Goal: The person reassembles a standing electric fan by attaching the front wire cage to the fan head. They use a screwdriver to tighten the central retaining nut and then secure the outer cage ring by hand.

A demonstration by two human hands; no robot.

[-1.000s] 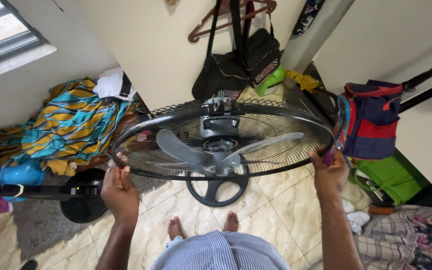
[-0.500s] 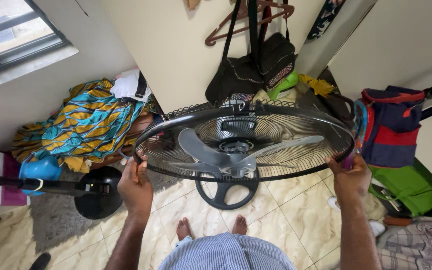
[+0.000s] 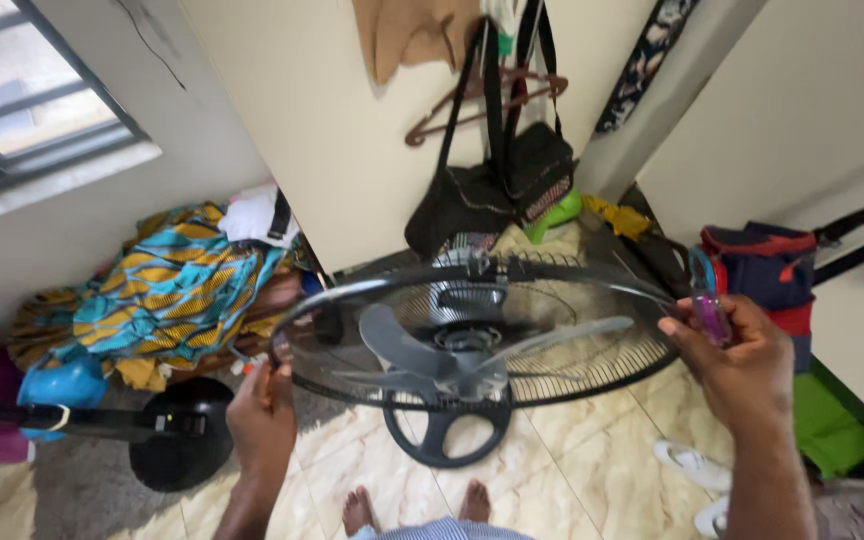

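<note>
1. The fan (image 3: 472, 340) fills the middle of the frame — a round black wire guard around grey blades (image 3: 422, 355), tipped nearly flat above the tiled floor (image 3: 592, 460); its black base (image 3: 445, 432) stands below it.
2. The left hand (image 3: 260, 420), lower left of centre, has its grip closed on the guard's left rim.
3. The right hand (image 3: 737, 365), at the right, touches the guard's right rim; its grip is closed on a small purple object (image 3: 710, 312).
4. A patterned cloth (image 3: 167, 290) lies at the left; dark bags (image 3: 492, 195) hang top centre; a backpack (image 3: 767, 265) sits at the right.
</note>
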